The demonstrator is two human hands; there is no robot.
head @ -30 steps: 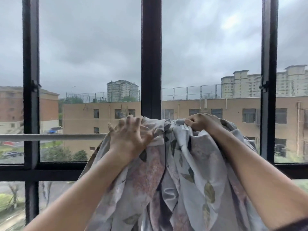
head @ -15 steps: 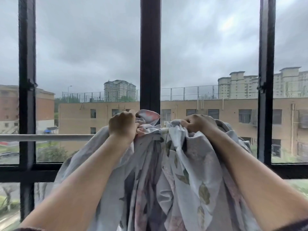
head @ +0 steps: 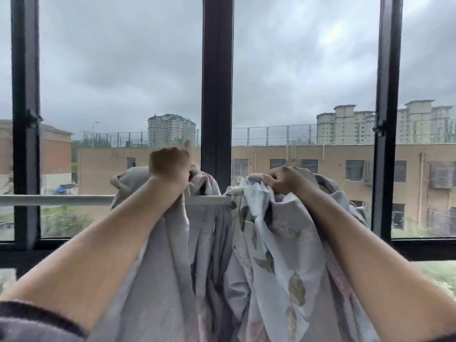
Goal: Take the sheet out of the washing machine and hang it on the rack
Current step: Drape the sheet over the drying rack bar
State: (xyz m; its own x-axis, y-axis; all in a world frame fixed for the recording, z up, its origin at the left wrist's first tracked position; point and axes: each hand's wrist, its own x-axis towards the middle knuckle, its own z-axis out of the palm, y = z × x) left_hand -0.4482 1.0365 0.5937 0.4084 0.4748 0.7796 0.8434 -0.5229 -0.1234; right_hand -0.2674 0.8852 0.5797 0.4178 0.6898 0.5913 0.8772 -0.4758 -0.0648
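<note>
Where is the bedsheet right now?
In the head view the sheet hangs bunched over the white rail at centre, before the window, gripped by the left hand and right hand.

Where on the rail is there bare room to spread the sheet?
The rail is bare left of the left hand, out to the window frame. A short gap shows between the hands. Under the right hand the sheet is bunched.
</note>
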